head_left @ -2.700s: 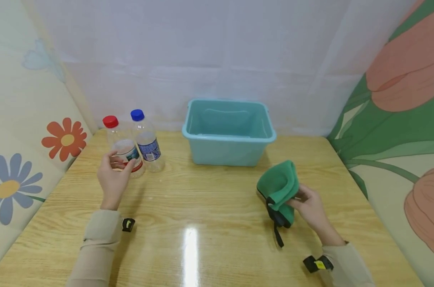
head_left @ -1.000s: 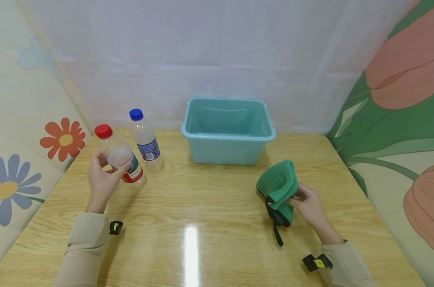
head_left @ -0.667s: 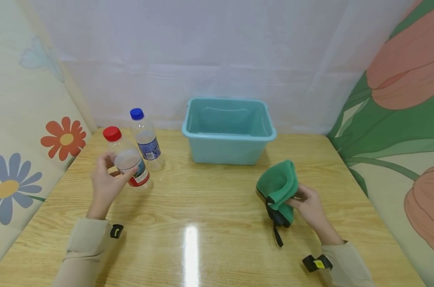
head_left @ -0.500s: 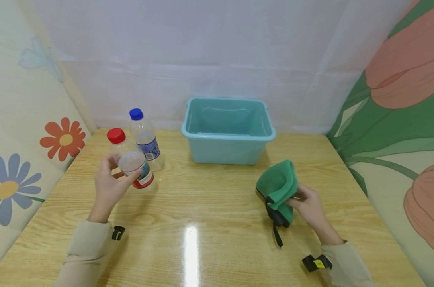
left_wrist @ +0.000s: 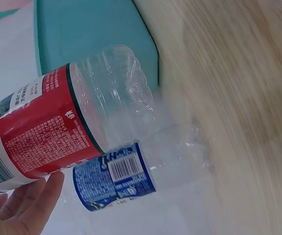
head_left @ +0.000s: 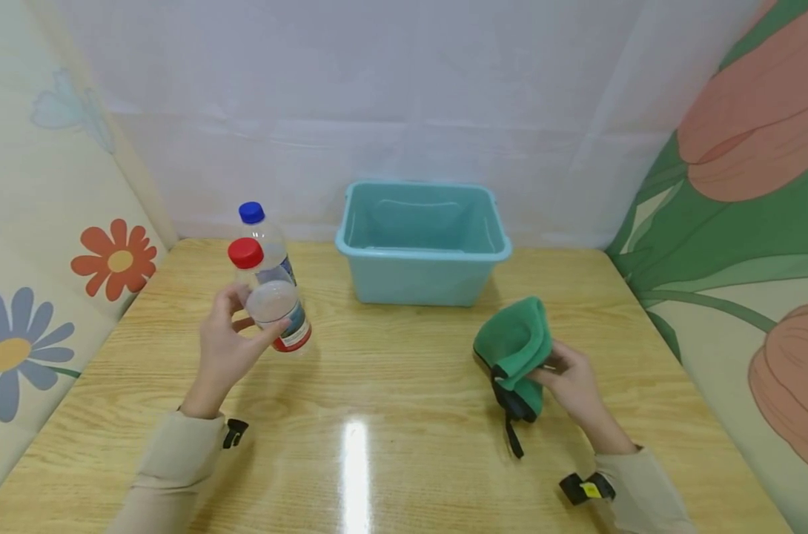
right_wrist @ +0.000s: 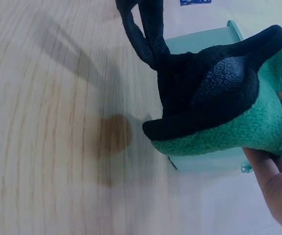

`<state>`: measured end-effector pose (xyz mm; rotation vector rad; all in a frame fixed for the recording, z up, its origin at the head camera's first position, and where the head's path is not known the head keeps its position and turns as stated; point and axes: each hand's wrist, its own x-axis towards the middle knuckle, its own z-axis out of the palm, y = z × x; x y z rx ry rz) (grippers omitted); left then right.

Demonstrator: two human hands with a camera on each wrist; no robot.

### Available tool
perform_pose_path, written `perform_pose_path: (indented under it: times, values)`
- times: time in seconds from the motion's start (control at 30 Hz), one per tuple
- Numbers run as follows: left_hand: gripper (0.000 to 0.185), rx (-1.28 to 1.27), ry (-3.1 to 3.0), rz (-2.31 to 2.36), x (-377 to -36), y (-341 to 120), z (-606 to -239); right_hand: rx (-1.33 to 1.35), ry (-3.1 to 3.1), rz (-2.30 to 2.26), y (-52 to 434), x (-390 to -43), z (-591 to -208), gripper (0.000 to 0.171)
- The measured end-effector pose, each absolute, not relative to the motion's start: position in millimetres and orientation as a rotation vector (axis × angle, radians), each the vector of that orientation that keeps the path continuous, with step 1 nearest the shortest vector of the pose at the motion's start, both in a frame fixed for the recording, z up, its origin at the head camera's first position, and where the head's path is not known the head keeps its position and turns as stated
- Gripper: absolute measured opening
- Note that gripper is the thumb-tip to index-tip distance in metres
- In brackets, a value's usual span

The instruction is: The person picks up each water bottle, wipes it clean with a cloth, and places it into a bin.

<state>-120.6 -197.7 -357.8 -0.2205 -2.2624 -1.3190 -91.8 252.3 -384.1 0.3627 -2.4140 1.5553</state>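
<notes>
My left hand [head_left: 225, 348] holds the red-capped bottle [head_left: 270, 305] above the table, left of the tub [head_left: 422, 245]; my right hand [head_left: 571, 382] grips the green cloth [head_left: 514, 348].

Bright, even overhead light — a white streak of glare lies on the glossy wooden table [head_left: 354, 467] near its front edge. Shadows beneath the teal bin [head_left: 422, 245] are soft and short. Head view sharp, its edges slightly bowed; both wrist views show smeared, blurred wood grain — close objects fairly crisp.
</notes>
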Motion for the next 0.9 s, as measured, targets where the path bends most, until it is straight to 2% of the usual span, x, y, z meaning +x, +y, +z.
perform_pose_path:
  times: [0.3, 0.9]
  values:
    - [0.063, -0.378, -2.255, -1.359, -122.4, -174.6, -354.0, 0.357, -2.417, 1.558, 252.1, -91.4, -384.2, 0.031]
    - [0.058, -0.600, -2.275, -1.492, -130.9, -132.4, -350.8, 0.316, -2.493, 1.527, 240.7, -93.2, -375.0, 0.032]
